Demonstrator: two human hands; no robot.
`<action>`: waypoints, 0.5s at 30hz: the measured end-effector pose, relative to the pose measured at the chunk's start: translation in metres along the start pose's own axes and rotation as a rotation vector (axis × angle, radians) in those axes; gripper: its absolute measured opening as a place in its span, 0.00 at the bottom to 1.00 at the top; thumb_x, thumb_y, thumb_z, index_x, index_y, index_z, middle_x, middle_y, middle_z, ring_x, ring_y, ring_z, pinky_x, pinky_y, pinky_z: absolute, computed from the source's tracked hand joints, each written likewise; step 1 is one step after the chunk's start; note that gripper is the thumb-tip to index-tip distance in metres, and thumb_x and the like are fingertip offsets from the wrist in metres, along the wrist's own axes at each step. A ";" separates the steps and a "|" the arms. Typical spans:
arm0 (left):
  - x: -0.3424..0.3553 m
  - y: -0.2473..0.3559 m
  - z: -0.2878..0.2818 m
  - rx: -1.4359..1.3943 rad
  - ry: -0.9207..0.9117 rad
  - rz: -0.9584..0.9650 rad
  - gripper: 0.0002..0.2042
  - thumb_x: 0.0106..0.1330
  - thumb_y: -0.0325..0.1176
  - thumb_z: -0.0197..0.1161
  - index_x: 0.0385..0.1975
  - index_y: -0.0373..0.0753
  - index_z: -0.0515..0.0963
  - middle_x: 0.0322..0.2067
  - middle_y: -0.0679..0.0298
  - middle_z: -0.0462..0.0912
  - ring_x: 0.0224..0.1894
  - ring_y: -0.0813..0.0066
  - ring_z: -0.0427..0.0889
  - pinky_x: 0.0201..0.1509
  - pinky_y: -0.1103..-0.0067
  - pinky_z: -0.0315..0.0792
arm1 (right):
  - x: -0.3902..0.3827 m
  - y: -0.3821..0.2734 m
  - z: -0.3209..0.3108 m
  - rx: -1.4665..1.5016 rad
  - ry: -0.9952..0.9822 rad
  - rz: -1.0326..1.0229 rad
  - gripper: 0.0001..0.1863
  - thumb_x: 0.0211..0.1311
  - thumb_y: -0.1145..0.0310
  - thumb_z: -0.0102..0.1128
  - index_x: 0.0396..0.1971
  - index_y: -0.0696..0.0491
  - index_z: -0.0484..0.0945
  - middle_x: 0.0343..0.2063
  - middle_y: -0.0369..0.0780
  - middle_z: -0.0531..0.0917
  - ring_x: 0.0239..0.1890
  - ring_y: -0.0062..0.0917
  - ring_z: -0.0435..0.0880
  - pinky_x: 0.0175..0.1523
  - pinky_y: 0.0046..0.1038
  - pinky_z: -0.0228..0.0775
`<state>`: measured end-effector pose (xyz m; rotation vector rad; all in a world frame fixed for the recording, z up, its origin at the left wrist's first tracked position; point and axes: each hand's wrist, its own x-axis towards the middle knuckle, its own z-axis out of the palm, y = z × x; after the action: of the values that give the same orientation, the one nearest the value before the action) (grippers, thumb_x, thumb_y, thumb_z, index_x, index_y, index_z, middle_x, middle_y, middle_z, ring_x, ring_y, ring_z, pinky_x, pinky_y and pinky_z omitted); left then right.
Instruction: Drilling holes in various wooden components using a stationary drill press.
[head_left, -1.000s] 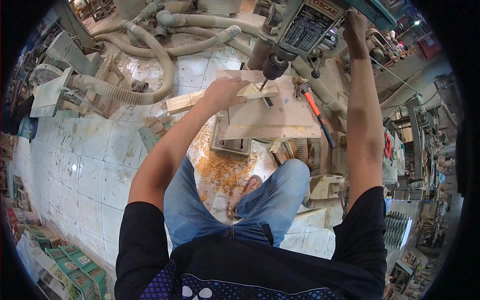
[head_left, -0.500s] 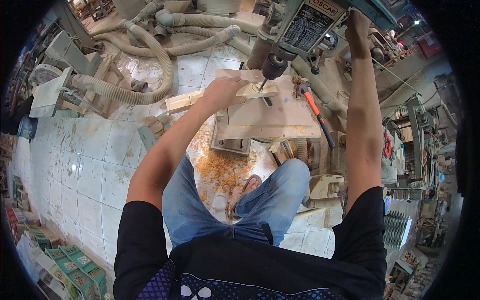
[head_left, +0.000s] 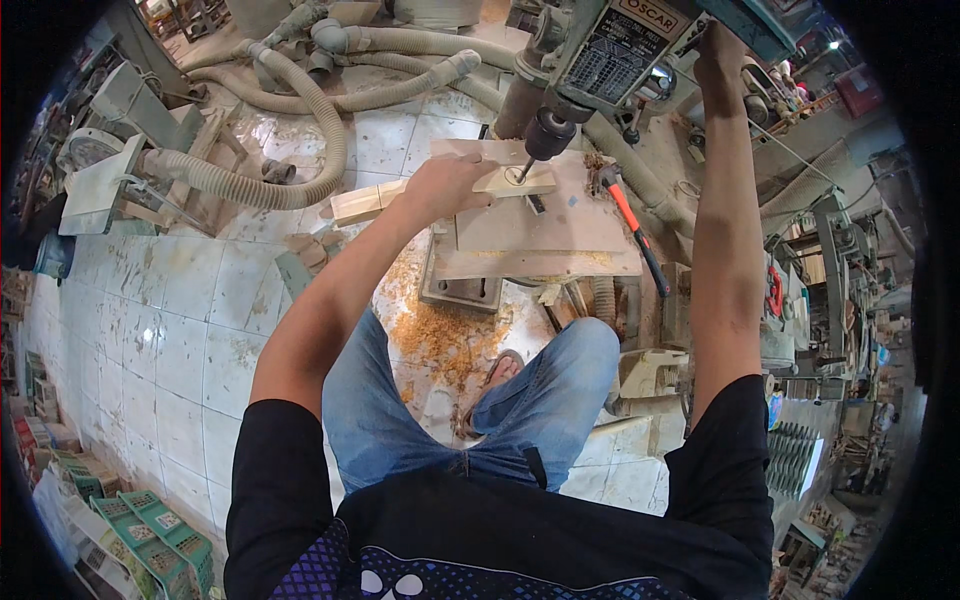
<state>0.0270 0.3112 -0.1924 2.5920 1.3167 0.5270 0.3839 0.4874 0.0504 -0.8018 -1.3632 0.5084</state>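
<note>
My left hand [head_left: 456, 187] is closed around the left end of a pale wooden block [head_left: 528, 181], pressing it on the board [head_left: 540, 228] that covers the drill press table. A curved line is marked on the block's top. The drill bit [head_left: 524, 170], below the dark chuck [head_left: 549, 135], comes down at this mark; whether it has entered the wood cannot be told. High at the right of the drill press head [head_left: 615, 50], my right hand [head_left: 720, 55] is closed on a feed lever, its grip mostly hidden.
A hammer [head_left: 630, 218] with an orange and black handle lies along the board's right edge. More pale wood pieces [head_left: 365, 203] sit left of my left forearm. Ribbed hoses [head_left: 335, 150] curl over the tiled floor. Wood shavings [head_left: 435, 335] lie below the table, by my feet.
My right hand and the feed lever have shifted very slightly. My left elbow has moved a little outward; the wooden block and left hand look unmoved.
</note>
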 end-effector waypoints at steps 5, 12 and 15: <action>0.000 0.000 0.000 -0.004 0.017 0.024 0.25 0.61 0.48 0.63 0.57 0.45 0.74 0.47 0.58 0.80 0.46 0.54 0.81 0.49 0.63 0.75 | -0.001 -0.004 -0.001 0.029 0.002 -0.008 0.14 0.68 0.56 0.54 0.45 0.49 0.78 0.34 0.35 0.83 0.29 0.22 0.82 0.30 0.26 0.76; 0.000 -0.001 0.002 -0.017 0.014 0.026 0.25 0.61 0.47 0.64 0.56 0.45 0.74 0.46 0.58 0.80 0.45 0.55 0.81 0.48 0.63 0.75 | -0.002 -0.008 -0.003 0.087 -0.021 -0.013 0.15 0.68 0.55 0.55 0.46 0.49 0.77 0.34 0.35 0.84 0.29 0.22 0.82 0.30 0.25 0.77; 0.000 -0.001 0.002 -0.001 0.034 0.023 0.25 0.60 0.46 0.64 0.56 0.45 0.75 0.46 0.58 0.80 0.45 0.55 0.81 0.48 0.63 0.75 | -0.001 -0.010 -0.005 0.155 -0.049 -0.013 0.15 0.68 0.55 0.56 0.47 0.48 0.77 0.34 0.35 0.84 0.30 0.22 0.83 0.30 0.25 0.78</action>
<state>0.0273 0.3116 -0.1944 2.6112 1.2977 0.5775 0.3873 0.4789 0.0572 -0.6577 -1.3551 0.6192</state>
